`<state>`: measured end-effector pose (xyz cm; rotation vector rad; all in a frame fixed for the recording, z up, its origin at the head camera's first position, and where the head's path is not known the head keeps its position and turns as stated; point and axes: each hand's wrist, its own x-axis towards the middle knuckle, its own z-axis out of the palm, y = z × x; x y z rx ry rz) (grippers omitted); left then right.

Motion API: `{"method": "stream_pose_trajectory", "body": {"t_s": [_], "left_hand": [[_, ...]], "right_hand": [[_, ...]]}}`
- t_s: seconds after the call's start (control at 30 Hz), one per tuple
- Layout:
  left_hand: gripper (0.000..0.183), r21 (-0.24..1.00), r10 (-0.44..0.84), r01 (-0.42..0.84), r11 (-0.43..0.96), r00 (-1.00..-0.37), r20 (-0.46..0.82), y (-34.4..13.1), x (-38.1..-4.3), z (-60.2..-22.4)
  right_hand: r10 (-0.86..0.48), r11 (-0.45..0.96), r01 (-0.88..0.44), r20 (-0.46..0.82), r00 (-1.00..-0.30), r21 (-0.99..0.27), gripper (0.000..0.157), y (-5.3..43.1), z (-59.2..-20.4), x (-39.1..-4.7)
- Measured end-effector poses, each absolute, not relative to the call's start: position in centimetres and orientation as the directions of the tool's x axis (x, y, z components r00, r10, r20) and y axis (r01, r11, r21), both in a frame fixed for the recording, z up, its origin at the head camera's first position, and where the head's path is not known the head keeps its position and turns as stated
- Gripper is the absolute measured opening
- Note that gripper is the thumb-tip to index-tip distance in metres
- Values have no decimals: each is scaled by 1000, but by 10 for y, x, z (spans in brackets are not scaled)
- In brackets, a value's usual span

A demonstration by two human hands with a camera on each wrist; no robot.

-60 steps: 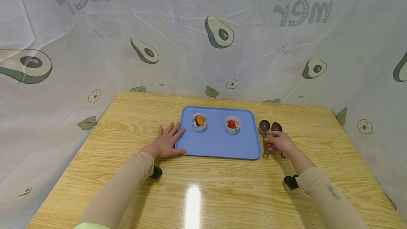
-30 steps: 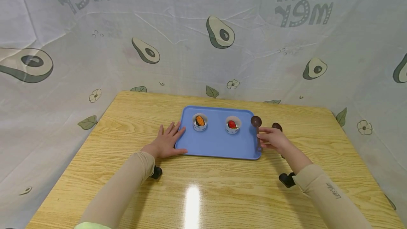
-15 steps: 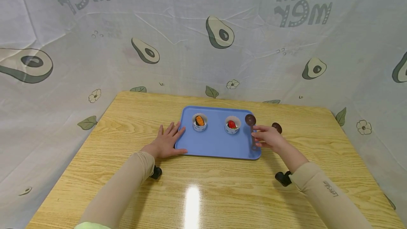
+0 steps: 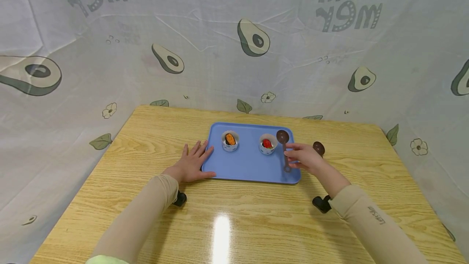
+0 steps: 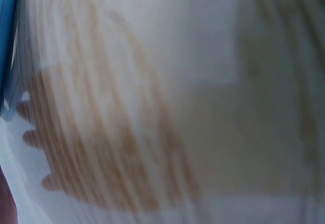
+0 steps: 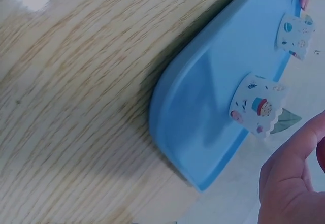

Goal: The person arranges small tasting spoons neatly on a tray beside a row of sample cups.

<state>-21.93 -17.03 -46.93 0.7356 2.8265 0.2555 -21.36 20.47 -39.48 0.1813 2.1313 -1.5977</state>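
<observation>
Head view shows the person's right hand (image 4: pixel 307 159) pinching the slim handle of a dark brown, round-bowled spoon (image 4: pixel 283 137) over the right part of a blue rectangular tray (image 4: pixel 245 167). That spoon has just come leftward from the wood-grain table (image 4: pixel 267 215), so one spoon is now within the tray's outline, just right of a white printed paper cup (image 4: pixel 266 150) holding a red-topped piece (image 4: pixel 268 144); whether it touches the tray cannot be told. A second dark brown spoon (image 4: pixel 318 147) lies farther right on the table, partly hidden. The left hand (image 4: pixel 191 165) grips nothing, its fingers spread apart at the tray's left edge, near another white printed paper cup (image 4: pixel 230 148) with an orange-topped piece (image 4: pixel 230 139)
</observation>
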Motion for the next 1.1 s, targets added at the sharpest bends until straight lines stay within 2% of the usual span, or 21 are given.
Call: {"method": "stream_pose_trajectory", "body": {"t_s": [0.37,0.83,1.1], "left_hand": [[90,231,502,464,855,-852,-149,-170,-218,-467],[89,216,505,473,854,-853,-132,-170,-216,-467],[91,209,503,471,857,-854,-136,-171,-220,-473]], "right_hand": [[-154,344,379,-450,-880,-859,50,188,-392,-217],[-204,291,355,-421,-884,-888,51,164,-389,-218],[-197,242,372,-421,-885,-896,47,150,-391,-220]]}}
